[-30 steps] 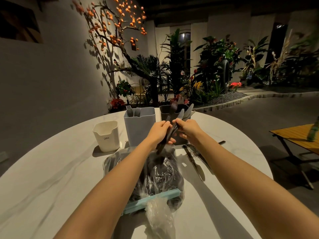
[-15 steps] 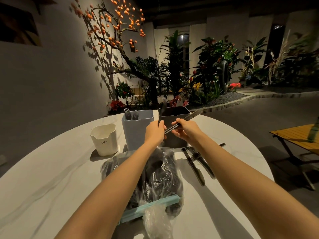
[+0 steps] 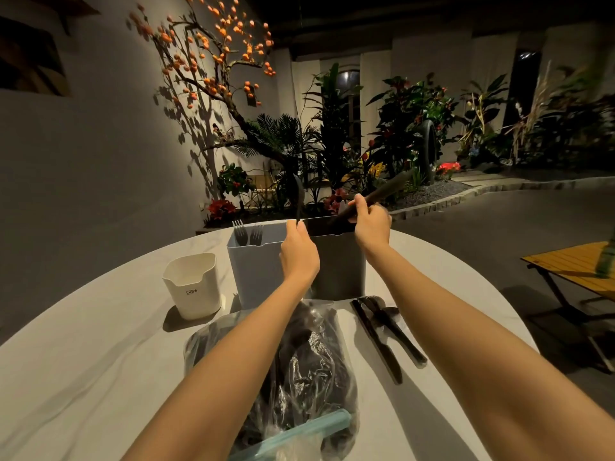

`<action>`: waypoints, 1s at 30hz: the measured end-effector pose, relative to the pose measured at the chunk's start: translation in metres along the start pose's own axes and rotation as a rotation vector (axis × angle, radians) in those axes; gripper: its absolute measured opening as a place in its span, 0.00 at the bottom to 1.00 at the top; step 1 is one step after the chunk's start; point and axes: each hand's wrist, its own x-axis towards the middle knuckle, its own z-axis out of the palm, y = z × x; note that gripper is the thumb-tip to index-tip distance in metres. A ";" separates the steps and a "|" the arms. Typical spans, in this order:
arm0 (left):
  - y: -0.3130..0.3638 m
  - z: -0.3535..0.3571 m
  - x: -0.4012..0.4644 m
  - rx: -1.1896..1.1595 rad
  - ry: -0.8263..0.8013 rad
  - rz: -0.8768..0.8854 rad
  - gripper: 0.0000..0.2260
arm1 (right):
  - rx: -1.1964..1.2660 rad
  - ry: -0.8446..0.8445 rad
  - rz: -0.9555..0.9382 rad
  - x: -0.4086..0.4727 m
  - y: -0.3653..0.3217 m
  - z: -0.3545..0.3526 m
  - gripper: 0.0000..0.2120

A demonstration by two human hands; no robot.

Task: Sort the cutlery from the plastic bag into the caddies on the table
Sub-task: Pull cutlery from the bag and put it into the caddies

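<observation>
- The left hand (image 3: 298, 250) has its fingers (image 3: 301, 227) pinched narrow round the handle of a dark spoon (image 3: 297, 194), which stands upright with its bowl at the top, above the seam between the grey-blue and dark caddies.
- The right hand (image 3: 371, 224) has its fingers (image 3: 359, 202) curled round a bundle of dark cutlery (image 3: 382, 194); the bundle slants up and to the right, its lower end over the open mouth of the dark caddy (image 3: 337, 261).
- Which kinds of pieces make up that bundle cannot be told; it is blurred.
- The grey-blue caddy (image 3: 256, 264) stands touching the dark one on its left and holds two forks (image 3: 248, 232), tines up.
- A white caddy (image 3: 193, 284) stands apart, further left, with small lettering on its front.
- The clear plastic bag (image 3: 309, 367) lies on the counter (image 3: 83, 377) just in front of the caddies, under both forearms, dark cutlery showing through it, a pale blue zip strip (image 3: 299, 434) at its near end.
- Loose dark pieces (image 3: 386, 331), a knife among them, lie on the counter right of the bag, near the foot of the dark caddy.
- Beyond the counter are a tree with orange fruit (image 3: 213, 61), leafy plants (image 3: 409, 128) and, far right, a wooden folding table (image 3: 572, 264).
</observation>
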 end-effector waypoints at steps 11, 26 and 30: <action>-0.009 0.001 0.006 -0.192 -0.124 0.040 0.12 | -0.742 -0.213 -0.110 0.007 0.022 0.002 0.23; 0.011 -0.052 0.040 -0.206 0.235 0.109 0.10 | -0.385 -0.117 -0.360 -0.013 -0.005 0.033 0.13; 0.011 -0.062 0.047 -0.320 0.321 0.086 0.10 | -0.354 -0.155 -0.342 -0.015 -0.006 0.040 0.14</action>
